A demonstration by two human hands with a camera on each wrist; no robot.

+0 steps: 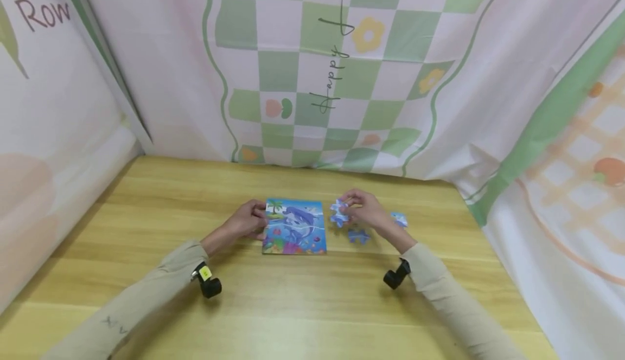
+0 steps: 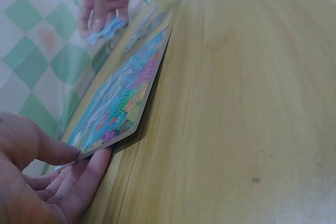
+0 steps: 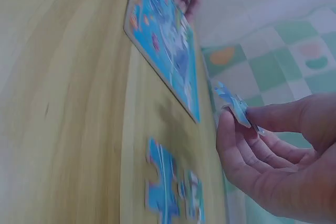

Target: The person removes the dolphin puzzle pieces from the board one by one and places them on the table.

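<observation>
A colourful dolphin jigsaw board (image 1: 294, 226) lies on the wooden table (image 1: 293, 306). My left hand (image 1: 250, 220) holds the board's left edge, thumb on top and fingers under it; the left wrist view shows that edge of the board (image 2: 118, 103) lifted a little. My right hand (image 1: 363, 208) pinches a blue puzzle piece (image 1: 338, 212) just right of the board, held off the table. The right wrist view shows that piece (image 3: 236, 107) between thumb and fingertips. Two loose blue pieces (image 1: 358, 236) (image 1: 399, 219) lie by the right hand.
Patterned cloth (image 1: 342, 67) hangs as walls behind and on both sides of the table. Loose pieces (image 3: 170, 187) lie on the wood below the right hand. Bare wood stretches toward me in front of the board.
</observation>
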